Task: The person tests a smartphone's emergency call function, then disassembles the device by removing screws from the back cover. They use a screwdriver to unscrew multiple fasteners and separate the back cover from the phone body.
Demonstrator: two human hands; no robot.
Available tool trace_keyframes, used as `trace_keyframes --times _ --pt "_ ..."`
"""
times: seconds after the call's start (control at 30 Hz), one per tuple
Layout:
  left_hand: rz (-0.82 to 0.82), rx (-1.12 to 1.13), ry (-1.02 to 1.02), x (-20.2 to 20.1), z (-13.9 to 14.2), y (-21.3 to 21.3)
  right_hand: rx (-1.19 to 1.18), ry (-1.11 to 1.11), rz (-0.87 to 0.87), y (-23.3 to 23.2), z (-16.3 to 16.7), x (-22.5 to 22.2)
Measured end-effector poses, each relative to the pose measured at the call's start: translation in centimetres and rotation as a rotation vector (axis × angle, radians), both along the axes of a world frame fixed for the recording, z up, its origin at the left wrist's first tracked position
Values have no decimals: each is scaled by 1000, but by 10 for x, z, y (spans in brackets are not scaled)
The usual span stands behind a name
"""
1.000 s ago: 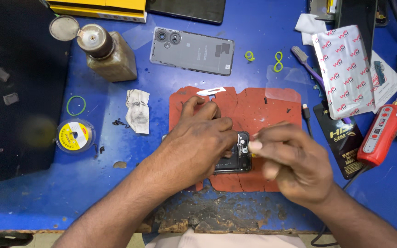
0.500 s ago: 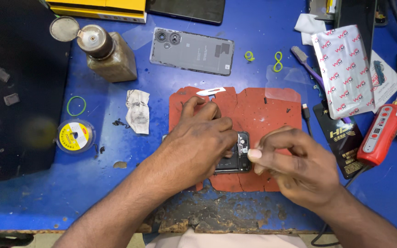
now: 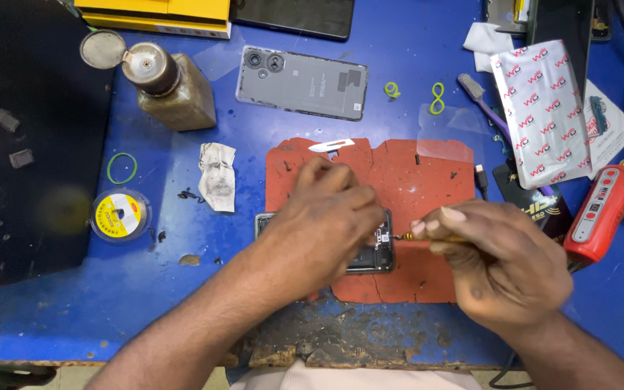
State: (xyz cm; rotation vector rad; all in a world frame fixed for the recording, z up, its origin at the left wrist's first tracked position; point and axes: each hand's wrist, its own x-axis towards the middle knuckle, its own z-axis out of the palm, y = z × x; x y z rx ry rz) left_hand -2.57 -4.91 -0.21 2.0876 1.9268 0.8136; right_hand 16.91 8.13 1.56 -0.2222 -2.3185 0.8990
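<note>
Hands: left hand (image 3: pixel 330 220) lies palm-down over an opened phone (image 3: pixel 378 249), fingers curled and pressing on it; right hand (image 3: pixel 496 263) is closed around a thin screwdriver (image 3: pixel 417 236), its tip touching the phone's right edge.
Phone: on a red work mat (image 3: pixel 413 173) at the middle of the blue table (image 3: pixel 182 303), near the front edge.
Hidden: most of the phone sits under the left hand; only its dark right end and a sliver of its left end show. The screwdriver's handle is buried in the right fist, so its full shape cannot be made out.
Cut off: a yellow box (image 3: pixel 160 13) and a dark slab (image 3: pixel 294 16) run off the top edge; a black tray (image 3: pixel 30 137) runs off the left.
Packages: a white pouch (image 3: pixel 543 108) with repeated red print lies tilted at upper right; a round yellow-labelled spool (image 3: pixel 119 214) sits at left, just below a green rubber ring (image 3: pixel 122 167).
Other items: a grey phone back cover (image 3: pixel 301 81) lies above the mat; a brown bottle (image 3: pixel 171 85) stands at upper left; a red power tool (image 3: pixel 601 213) rests at far right.
</note>
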Motion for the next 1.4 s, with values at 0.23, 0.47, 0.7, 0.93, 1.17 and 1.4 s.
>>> trace_keyframes --times 0.23,0.47,0.7,0.93,1.17,1.4 --pt "186 104 -77 -17 4 -6 -7 -90 62 4 -8 -6" --pt "362 180 60 -50 -3 11 54 -12 209 1 -6 -16" --pt "415 256 158 -88 -15 58 -79 -63 299 2 -3 -17" --pt "491 342 152 -90 2 43 -97 -55 269 3 -5 -16" --pt "321 239 -52 -48 22 4 -97 -21 250 2 -2 -16" --pt "313 205 -127 -47 14 7 -119 -45 239 1 -8 -11"
